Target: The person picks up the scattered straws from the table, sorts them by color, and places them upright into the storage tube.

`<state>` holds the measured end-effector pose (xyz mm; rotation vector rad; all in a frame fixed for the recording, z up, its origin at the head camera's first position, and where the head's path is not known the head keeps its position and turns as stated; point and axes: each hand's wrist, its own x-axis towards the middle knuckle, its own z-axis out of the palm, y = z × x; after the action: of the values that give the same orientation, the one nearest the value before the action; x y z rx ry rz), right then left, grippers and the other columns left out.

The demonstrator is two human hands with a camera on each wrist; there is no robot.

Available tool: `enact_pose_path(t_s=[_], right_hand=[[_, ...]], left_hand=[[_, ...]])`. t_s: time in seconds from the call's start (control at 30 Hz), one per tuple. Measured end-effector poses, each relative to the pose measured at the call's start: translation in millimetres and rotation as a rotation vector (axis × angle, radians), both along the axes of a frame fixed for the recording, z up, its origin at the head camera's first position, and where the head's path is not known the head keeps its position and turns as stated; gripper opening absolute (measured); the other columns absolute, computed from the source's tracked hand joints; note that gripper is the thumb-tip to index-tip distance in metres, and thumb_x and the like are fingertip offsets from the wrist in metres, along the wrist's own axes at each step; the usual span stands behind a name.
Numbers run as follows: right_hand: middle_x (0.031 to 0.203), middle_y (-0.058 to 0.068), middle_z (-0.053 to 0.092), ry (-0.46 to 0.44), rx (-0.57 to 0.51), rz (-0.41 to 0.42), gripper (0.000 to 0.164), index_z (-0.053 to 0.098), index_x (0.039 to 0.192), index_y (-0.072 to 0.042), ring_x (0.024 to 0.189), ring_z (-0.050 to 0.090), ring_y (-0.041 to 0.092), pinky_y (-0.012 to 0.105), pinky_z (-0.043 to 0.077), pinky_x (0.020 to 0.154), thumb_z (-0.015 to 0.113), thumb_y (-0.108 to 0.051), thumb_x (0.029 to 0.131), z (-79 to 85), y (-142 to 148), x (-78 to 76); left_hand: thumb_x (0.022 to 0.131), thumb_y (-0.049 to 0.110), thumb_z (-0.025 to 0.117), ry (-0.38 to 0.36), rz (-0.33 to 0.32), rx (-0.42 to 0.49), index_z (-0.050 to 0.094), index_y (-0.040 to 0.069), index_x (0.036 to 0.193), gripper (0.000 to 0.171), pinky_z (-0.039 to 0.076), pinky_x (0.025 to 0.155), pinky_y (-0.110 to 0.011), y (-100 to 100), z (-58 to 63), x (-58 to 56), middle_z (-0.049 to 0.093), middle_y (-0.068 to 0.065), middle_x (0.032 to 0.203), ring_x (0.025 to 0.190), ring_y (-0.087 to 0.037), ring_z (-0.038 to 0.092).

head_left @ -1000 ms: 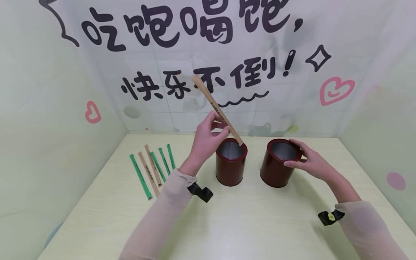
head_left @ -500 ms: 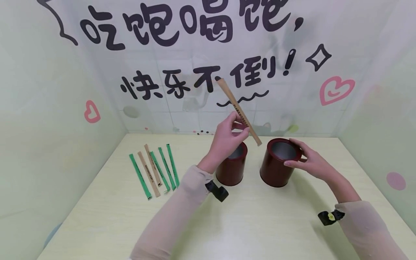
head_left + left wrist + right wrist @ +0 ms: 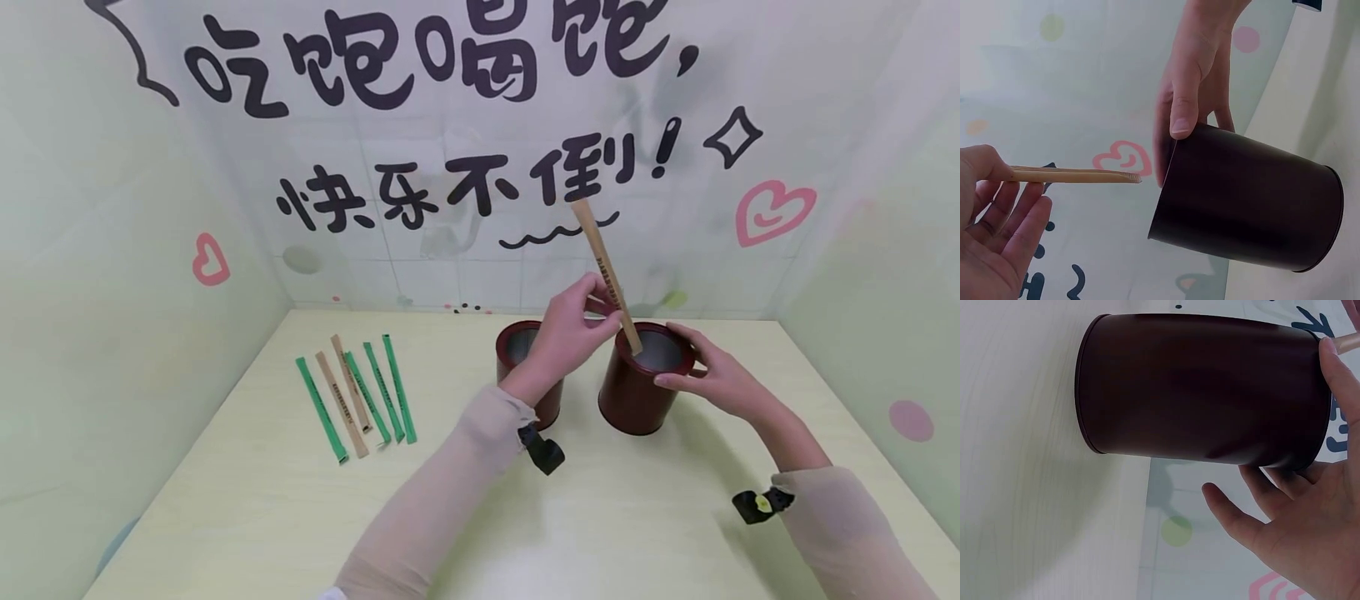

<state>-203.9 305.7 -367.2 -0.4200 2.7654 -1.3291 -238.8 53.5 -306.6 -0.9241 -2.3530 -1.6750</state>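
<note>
In the head view my left hand (image 3: 576,327) pinches a brown printed stick packet (image 3: 606,258) between thumb and fingers, its upper end leaning left. The packet's lower end overlaps the mouth of the right dark red can (image 3: 633,402). From the left wrist, the packet's (image 3: 1085,175) tip points at the can's (image 3: 1247,200) rim with a gap between. My right hand (image 3: 708,367) grips that can's rim, thumb at the front and fingers behind. A second dark red can (image 3: 552,402) stands to the left, partly covered by my left hand and wrist.
Several green stick packets (image 3: 322,410) and two brown stick packets (image 3: 341,404) lie side by side on the left of the pale wooden table (image 3: 247,500). A white wall sheet (image 3: 420,283) with black lettering rises behind the cans.
My left hand has carried the brown stick packet rightward, from over the left can to the right can's mouth, and the packet stands steeper. My right hand keeps its grip on the can.
</note>
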Motion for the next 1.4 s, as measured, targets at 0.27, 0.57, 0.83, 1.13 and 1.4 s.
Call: enact_pose_path(t_s=[0.27, 0.57, 0.83, 1.13, 1.4], right_hand=[[0.149, 0.022, 0.039, 0.021, 0.002, 0.008, 0.078, 0.023, 0.156, -0.006, 0.127, 0.043, 0.028, 0.004, 0.045, 0.085, 0.069, -0.020, 0.094, -2.6, -0.8, 0.8], [0.150, 0.023, 0.038, 0.020, 0.009, 0.019, 0.080, 0.020, 0.157, -0.005, 0.129, 0.042, 0.032, 0.003, 0.045, 0.086, 0.068, -0.020, 0.095, -3.4, 0.4, 0.6], [0.149, 0.022, 0.039, 0.026, 0.012, 0.006, 0.079, 0.022, 0.157, -0.006, 0.124, 0.044, 0.012, 0.002, 0.044, 0.086, 0.069, -0.021, 0.095, -3.8, 1.2, 1.8], [0.147, 0.022, 0.041, 0.043, 0.002, 0.010, 0.078, 0.024, 0.156, -0.005, 0.117, 0.041, -0.002, 0.001, 0.043, 0.087, 0.069, -0.019, 0.094, -3.0, 0.7, 2.5], [0.147, 0.023, 0.041, 0.051, -0.002, 0.013, 0.078, 0.024, 0.156, -0.005, 0.114, 0.041, -0.007, 0.000, 0.043, 0.087, 0.070, -0.018, 0.094, -2.4, 0.3, 1.7]], left_hand=[[0.094, 0.005, 0.065, 0.021, -0.069, -0.101, 0.057, 0.004, 0.105, 0.013, 0.055, 0.079, -0.010, 15.5, -9.5, 0.7, 0.067, -0.010, 0.106, 0.100, -0.018, 0.070], [0.093, 0.017, 0.071, 0.003, -0.022, -0.267, 0.061, 0.010, 0.099, 0.014, 0.052, 0.070, -0.008, 19.3, -11.7, 6.7, 0.067, -0.003, 0.102, 0.092, -0.010, 0.069], [0.088, 0.025, 0.077, -0.020, -0.006, -0.278, 0.060, 0.011, 0.102, 0.026, 0.054, 0.080, -0.013, 9.3, -7.0, 9.2, 0.068, 0.000, 0.102, 0.102, -0.017, 0.070], [0.087, 0.032, 0.078, -0.042, 0.039, -0.252, 0.062, 0.014, 0.104, 0.029, 0.055, 0.086, -0.016, -7.1, 2.2, 9.1, 0.068, 0.000, 0.106, 0.103, -0.016, 0.068], [0.086, 0.030, 0.079, -0.054, 0.060, -0.185, 0.061, 0.014, 0.105, 0.030, 0.057, 0.093, -0.024, -25.2, 13.7, 8.4, 0.068, 0.001, 0.105, 0.100, -0.012, 0.068]])
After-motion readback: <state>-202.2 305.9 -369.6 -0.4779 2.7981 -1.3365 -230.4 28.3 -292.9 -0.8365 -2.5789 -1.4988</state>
